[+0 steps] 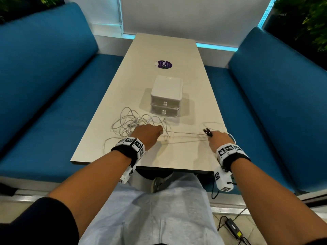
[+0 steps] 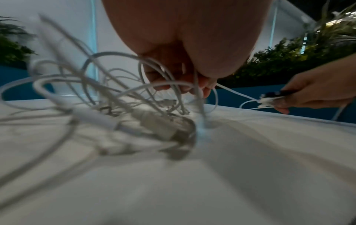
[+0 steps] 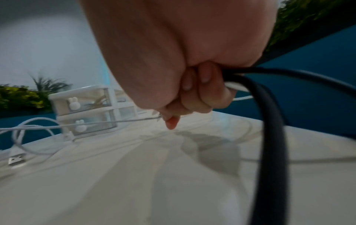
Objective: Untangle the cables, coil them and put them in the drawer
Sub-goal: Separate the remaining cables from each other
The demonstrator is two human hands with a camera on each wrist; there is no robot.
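— How far along is it?

— Early. The left hand [image 1: 147,137] pinches a white cable [image 1: 184,133] stretched toward 3 o'clock, where the right hand [image 1: 218,139] grips its end plus a black cable [image 3: 269,121].

— The rest?

— The white tangle [image 1: 134,122] lies at 9 o'clock of the hands, uncoiled; the drawer unit [image 1: 166,96] at 12 is closed (both drawers).

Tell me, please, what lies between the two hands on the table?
In the head view a taut white cable spans from the left hand to the right hand, over bare table.
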